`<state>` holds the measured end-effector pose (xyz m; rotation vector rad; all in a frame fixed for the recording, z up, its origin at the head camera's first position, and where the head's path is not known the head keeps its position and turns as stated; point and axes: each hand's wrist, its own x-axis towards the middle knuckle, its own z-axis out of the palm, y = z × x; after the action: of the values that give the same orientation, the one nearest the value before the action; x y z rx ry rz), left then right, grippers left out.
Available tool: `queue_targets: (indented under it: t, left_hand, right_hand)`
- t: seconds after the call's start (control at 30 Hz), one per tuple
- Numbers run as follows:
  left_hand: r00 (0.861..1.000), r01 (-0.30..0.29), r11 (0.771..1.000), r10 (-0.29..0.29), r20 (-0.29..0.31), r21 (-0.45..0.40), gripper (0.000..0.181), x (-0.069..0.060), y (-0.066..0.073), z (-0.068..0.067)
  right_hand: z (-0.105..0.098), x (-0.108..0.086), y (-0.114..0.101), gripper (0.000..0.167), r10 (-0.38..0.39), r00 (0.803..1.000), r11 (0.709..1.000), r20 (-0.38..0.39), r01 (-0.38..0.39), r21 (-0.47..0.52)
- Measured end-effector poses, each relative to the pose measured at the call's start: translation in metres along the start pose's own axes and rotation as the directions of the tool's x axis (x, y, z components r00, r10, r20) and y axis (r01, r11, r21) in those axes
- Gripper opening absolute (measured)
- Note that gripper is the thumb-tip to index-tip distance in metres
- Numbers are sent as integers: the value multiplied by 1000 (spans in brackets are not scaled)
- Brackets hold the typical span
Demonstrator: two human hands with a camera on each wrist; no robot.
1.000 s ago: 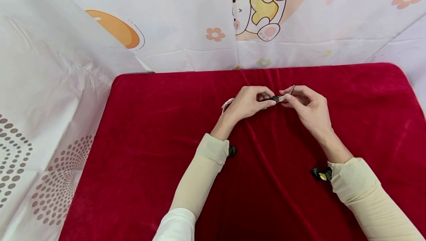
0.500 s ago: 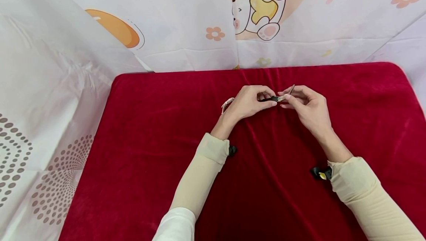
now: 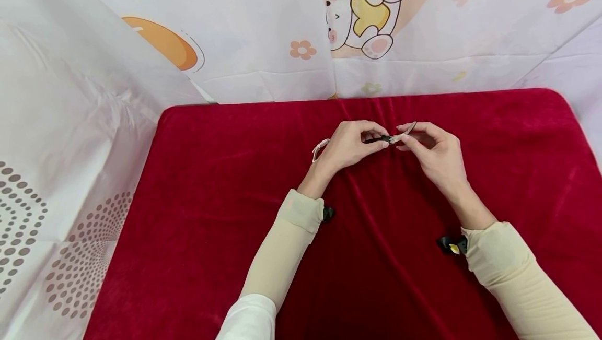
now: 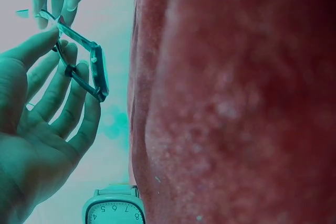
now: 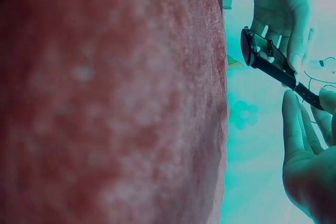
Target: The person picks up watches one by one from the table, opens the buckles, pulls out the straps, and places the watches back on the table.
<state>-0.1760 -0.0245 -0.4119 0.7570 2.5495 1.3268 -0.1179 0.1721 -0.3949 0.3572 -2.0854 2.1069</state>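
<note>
Between my two hands is a wristwatch with a dark strap [image 3: 382, 139], held over the far part of the table. My left hand [image 3: 350, 141] pinches the strap near its buckle, between thumb and fingers. My right hand [image 3: 439, 154] pinches the strap's pale-looking free end, whose tip sticks up past the fingers. The strap forms a loop: the left wrist view shows the watch case [image 4: 98, 72] hanging at the loop's outer side. In the right wrist view the case [image 5: 246, 46] faces left, and the strap runs down to my right fingertips. The fingers partly hide the buckle.
A red velvet cloth [image 3: 211, 183] covers the table, with slight folds under the hands. Printed white curtains [image 3: 244, 26] stand behind and to the left. A light wristwatch [image 4: 114, 211] is worn on my left wrist. Dark wrist cameras [image 3: 453, 245] sit at the cuffs.
Both hands keep their hold on the strap and stay almost in place. The strap's free end tilts slightly in my right fingers. The head view has shifted a little.
</note>
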Motion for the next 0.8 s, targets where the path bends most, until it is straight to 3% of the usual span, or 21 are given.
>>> queue_targets:
  t: [0.17,0.43,0.8]
  left_hand:
    - [1000,-8,1000,7,-17,-26,17,0,0,0]
    - [999,-25,997,23,-28,-67,16,1,0,0]
    - [999,-35,997,34,-9,-69,15,1,-1,2]
  right_hand:
    - [-1,0,3,21,10,1000,1000,-4,-10,11]
    - [-9,3,25,23,10,1000,998,1,-10,56]
    - [-9,3,26,21,28,1000,992,7,-29,120]
